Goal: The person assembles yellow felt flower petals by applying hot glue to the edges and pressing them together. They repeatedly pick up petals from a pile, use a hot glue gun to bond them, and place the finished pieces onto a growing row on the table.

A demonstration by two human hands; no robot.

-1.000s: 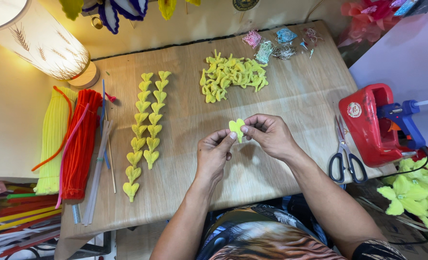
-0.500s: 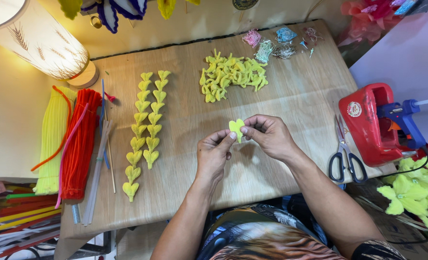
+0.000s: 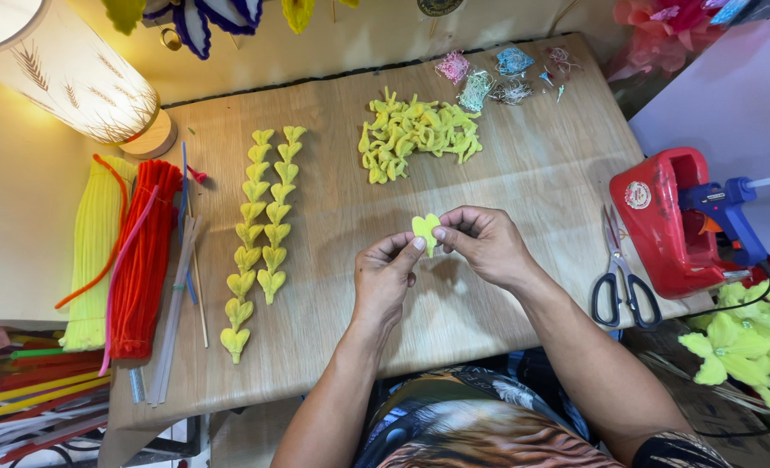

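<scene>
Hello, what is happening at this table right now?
A person is holding a small yellow heart-shaped piece between the fingertips of the left hand and the right hand, above a wooden table. Two rows of similar shaped pieces lie to the left, and a loose pile lies further back. Scissors rest on the right.
</scene>
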